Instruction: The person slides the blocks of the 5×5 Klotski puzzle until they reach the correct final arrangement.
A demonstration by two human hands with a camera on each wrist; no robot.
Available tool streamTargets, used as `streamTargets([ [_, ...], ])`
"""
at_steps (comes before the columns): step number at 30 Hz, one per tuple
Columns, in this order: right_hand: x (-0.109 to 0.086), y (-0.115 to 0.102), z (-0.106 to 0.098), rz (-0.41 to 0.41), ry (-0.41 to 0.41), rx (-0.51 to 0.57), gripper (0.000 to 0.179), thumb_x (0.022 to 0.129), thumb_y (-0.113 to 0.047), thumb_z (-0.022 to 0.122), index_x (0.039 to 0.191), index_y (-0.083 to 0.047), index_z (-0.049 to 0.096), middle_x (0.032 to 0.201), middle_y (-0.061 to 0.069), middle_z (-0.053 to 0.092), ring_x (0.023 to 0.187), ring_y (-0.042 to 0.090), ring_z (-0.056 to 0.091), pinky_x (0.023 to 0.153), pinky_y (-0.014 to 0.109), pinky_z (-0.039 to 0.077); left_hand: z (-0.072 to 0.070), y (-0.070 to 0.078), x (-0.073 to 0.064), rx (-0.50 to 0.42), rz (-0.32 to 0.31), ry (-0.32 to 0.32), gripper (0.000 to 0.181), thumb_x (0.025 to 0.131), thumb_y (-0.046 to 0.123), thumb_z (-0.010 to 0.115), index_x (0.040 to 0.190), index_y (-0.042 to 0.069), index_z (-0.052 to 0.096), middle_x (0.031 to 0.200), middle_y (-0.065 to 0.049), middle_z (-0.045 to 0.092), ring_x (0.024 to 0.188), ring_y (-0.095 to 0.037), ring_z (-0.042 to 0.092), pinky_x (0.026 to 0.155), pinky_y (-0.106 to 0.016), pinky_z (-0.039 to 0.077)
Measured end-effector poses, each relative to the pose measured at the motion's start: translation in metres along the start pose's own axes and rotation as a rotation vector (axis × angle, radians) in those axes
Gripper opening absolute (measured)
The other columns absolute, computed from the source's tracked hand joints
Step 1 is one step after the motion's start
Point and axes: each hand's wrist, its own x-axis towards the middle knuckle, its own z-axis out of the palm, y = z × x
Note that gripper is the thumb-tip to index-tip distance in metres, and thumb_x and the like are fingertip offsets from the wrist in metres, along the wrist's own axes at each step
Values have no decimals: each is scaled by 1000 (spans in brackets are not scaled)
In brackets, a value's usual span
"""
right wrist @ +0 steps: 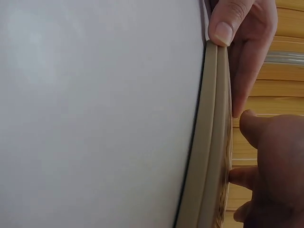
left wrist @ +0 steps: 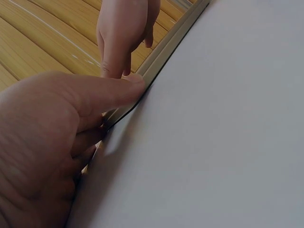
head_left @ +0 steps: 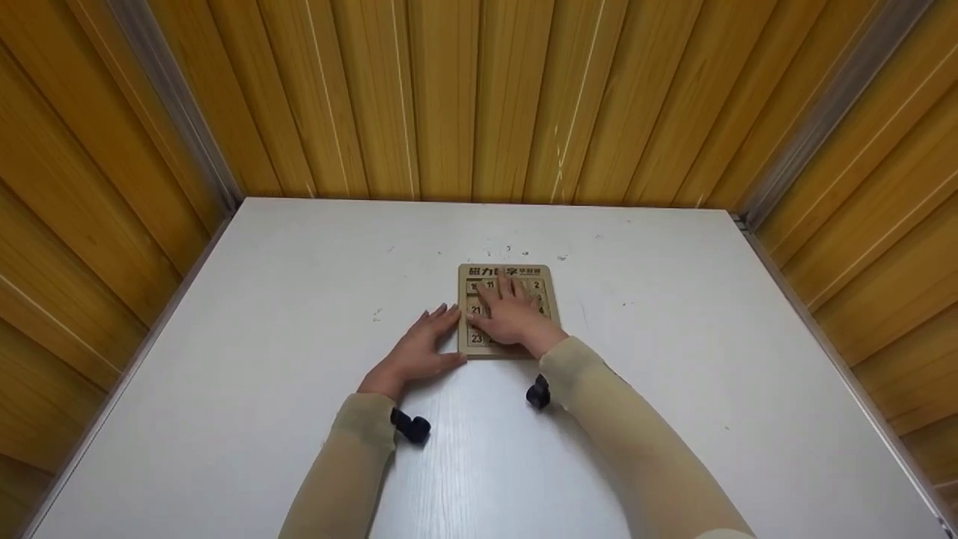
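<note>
A tan number sliding puzzle lies flat on the white table, with dark lettering along its far edge and numbered tiles in its frame. My left hand rests at its left side with fingers extended; the thumb touches the near left corner. In the left wrist view that thumb lies against the board's edge. Above the tiles my right hand is spread, covering many of the numbers. One fingertip meets the board's face in the right wrist view.
The white table has small dark marks beyond the board. Yellow wood-look panels stand behind it and on both sides, with grey metal posts at the corners. A small black wrist camera sits on each sleeve.
</note>
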Motion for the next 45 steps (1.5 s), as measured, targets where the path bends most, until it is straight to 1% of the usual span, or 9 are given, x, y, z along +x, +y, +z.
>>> streamTargets([
  [4, -7, 0, 3, -12, -3, -26, 79, 103, -64, 42, 167, -25, 16, 174, 18, -7, 160, 46, -3, 126, 73, 5, 0, 1, 0, -2, -23, -5, 84, 90, 33, 77, 161, 17, 36, 171, -10, 27, 161, -36, 17, 133, -52, 16],
  [9, -17, -3, 5, -28, -14, -28, 79, 103, -62, 44, 166, -23, 17, 174, 17, -7, 161, 43, -5, 125, 74, 5, -1, 3, 0, 5, -17, 2, 82, 90, 30, 77, 160, 13, 38, 169, -12, 30, 160, -36, 19, 133, -52, 17],
  [14, -19, -3, 5, -37, -7, -30, 78, 103, -62, 44, 166, -23, 19, 174, 16, -7, 161, 43, -5, 125, 75, 4, -2, 4, 0, 10, -10, 3, 82, 90, 30, 77, 160, 12, 38, 169, -12, 30, 160, -37, 20, 132, -53, 17],
  [17, -18, -1, 4, -22, 7, -14, 80, 103, -62, 44, 166, -22, 18, 174, 16, -6, 161, 42, -4, 125, 74, 4, -2, 4, 0, 2, -13, -1, 83, 90, 31, 77, 160, 14, 37, 170, -12, 29, 160, -38, 19, 132, -54, 17],
  [22, -11, 3, -2, 40, 56, 13, 83, 103, -62, 44, 166, -16, 18, 174, 19, -3, 161, 44, -1, 125, 75, 6, -3, 3, 0, -6, -21, -3, 84, 90, 33, 78, 160, 16, 36, 170, -8, 28, 160, -38, 16, 132, -55, 15],
  [28, -6, 4, -4, 84, 54, 23, 81, 103, -61, 43, 166, -15, 20, 174, 19, -6, 161, 44, -3, 126, 74, 3, -2, 3, -1, 2, -18, -9, 85, 89, 34, 77, 161, 17, 35, 170, -9, 27, 161, -36, 16, 133, -53, 14],
  [36, -2, -7, 1, 81, 48, 13, 83, 101, -66, 43, 166, -18, 21, 174, 18, -9, 160, 45, -6, 127, 71, 3, -2, 4, -1, -5, 14, 0, 83, 90, 30, 77, 160, 11, 37, 169, -10, 31, 160, -34, 20, 133, -52, 15],
  [41, 0, -11, 3, 64, 19, 10, 85, 100, -69, 42, 166, -21, 18, 173, 17, -11, 161, 42, -8, 128, 69, 0, -1, 3, 0, 9, 5, 3, 81, 90, 29, 77, 159, 11, 39, 168, -9, 33, 160, -34, 21, 133, -52, 17],
  [45, -2, -8, 3, 56, 22, 41, 85, 100, -68, 43, 167, -22, 16, 174, 16, -11, 161, 42, -7, 128, 69, 0, 0, 3, 1, 5, -21, -2, 82, 90, 31, 77, 160, 13, 38, 169, -8, 32, 160, -36, 19, 133, -53, 17],
])
